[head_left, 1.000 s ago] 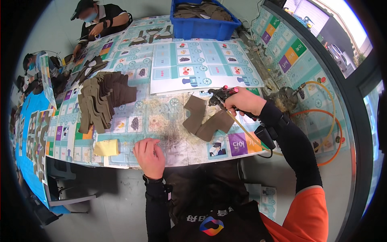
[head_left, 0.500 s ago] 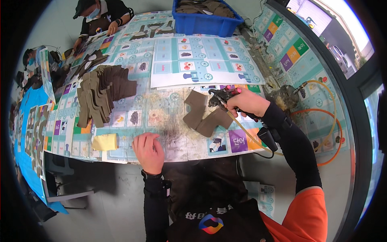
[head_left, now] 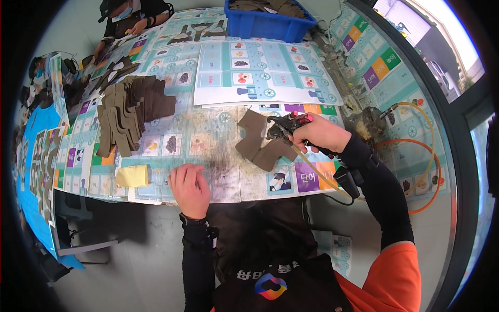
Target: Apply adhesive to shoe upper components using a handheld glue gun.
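My right hand (head_left: 323, 136) is closed round a dark, stained spray gun (head_left: 283, 127) with red knobs. A yellowish hose (head_left: 318, 173) runs from it. The gun's nozzle end is just above a brown, angular cut piece of material (head_left: 255, 136) lying on the table; the gun and hand cover part of the piece. At the table's front edge, my left hand (head_left: 189, 190) rests with loosely bent fingers and nothing visible in it. Left of it lies a folded yellow cloth or paper (head_left: 132, 176). Farther left, a fanned stack of similar brown pieces (head_left: 132, 109) spreads out.
A blue crate (head_left: 270, 25) of brown pieces stands at the back, behind printed sheets (head_left: 218, 78) covering the table (head_left: 208, 171). A round, crusted container (head_left: 368, 124) and an orange hose (head_left: 410, 143) are at right. A co-worker (head_left: 127, 23) works at the far left.
My right hand and the spray gun stay over the brown piece with hardly any shift. The view has tilted slightly, and my left hand sits slightly higher in it.
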The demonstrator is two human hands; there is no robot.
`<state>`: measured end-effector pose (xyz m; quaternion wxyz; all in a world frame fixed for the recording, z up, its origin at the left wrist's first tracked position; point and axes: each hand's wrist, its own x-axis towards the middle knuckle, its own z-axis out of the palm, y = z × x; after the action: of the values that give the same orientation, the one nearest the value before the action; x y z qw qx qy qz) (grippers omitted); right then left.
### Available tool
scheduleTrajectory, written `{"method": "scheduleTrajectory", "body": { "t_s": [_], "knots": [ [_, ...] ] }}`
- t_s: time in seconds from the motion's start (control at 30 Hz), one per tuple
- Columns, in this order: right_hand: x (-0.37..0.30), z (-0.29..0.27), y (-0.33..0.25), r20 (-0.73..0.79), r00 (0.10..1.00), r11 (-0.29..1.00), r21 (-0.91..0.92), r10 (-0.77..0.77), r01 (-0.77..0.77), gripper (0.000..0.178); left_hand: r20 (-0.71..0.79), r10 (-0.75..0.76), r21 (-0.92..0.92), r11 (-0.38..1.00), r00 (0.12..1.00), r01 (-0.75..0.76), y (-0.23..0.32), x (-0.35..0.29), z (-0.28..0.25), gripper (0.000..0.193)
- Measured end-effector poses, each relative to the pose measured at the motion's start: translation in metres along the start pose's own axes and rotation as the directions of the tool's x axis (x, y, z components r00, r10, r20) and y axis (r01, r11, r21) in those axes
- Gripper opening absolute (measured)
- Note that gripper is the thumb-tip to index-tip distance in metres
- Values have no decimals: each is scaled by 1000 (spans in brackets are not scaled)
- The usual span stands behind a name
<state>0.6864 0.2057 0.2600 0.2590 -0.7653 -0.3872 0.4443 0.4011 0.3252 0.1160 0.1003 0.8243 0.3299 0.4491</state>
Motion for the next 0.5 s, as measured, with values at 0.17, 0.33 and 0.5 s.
{"method": "scheduleTrajectory", "body": {
  "t_s": [0.17, 0.33, 0.5],
  "knots": [
    [-4, 2, 0, 38, 998, 998, 30, 49, -50, 6, 9, -9, 1, 1000, 1000, 9, -2, -1, 0, 16],
    [-7, 9, 0, 38, 998, 996, 70, 59, -62, 9, 11, -6, 0, 1000, 1000, 6, 0, 1, 0, 16],
    [-10, 15, -4, 65, 995, 994, 74, 72, -77, 10, 11, -7, 2, 1000, 1000, 7, -2, -1, 0, 16]
  ]
}}
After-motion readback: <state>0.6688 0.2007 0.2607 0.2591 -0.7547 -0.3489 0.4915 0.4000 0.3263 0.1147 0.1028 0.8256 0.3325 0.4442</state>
